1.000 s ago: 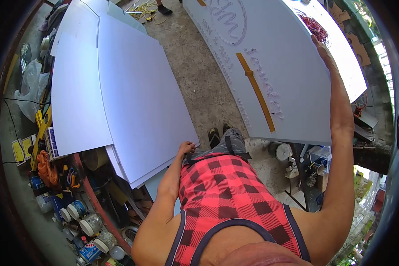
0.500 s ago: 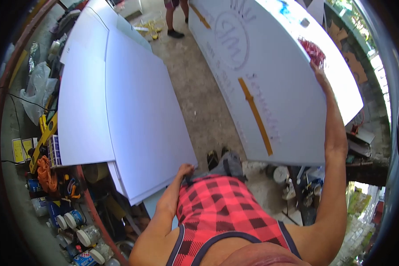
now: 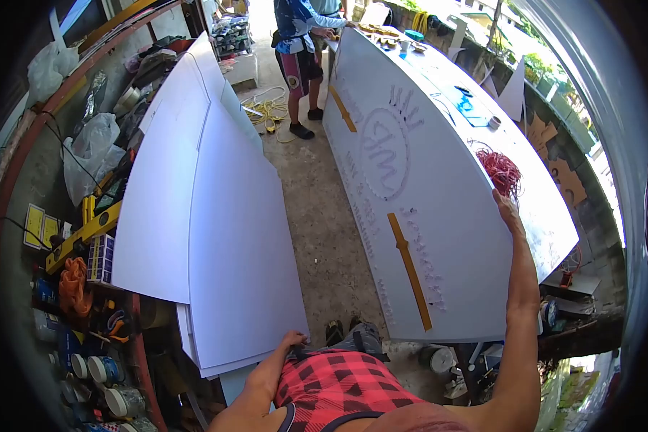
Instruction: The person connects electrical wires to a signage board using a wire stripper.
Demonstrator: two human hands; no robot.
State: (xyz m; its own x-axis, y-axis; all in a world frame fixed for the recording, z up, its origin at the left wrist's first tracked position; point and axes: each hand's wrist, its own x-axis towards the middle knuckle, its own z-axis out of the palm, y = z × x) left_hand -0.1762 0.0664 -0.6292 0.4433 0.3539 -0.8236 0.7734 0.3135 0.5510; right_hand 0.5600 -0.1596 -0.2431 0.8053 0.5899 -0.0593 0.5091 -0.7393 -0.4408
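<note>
My left hand [image 3: 293,340], fingers curled, is at the near right corner of the stacked white sheets [image 3: 241,237]. Whether it grips the corner or anything else is hidden. On the right, my arm reaches out and my right hand [image 3: 508,212] is closed over the top edge of a large white panel [image 3: 461,237]. This panel stands tilted on its side, with faint lettering, a round emblem and brown strips [image 3: 410,273] on its face. A tangle of red cord [image 3: 500,173] lies just beyond my right hand on a white tabletop [image 3: 543,209].
A co-worker in patterned shorts [image 3: 299,72] stands at the panel's far end. Yellow cable [image 3: 268,111] lies on the concrete floor [image 3: 313,216] between the sheets and the panel. Along the left are a yellow spirit level [image 3: 86,234], plastic bags [image 3: 93,155] and several jars [image 3: 122,402].
My view has tilted upward, so the co-worker and the far end of the panel now show. Both hands keep about the same places on or beside the sheets and panel.
</note>
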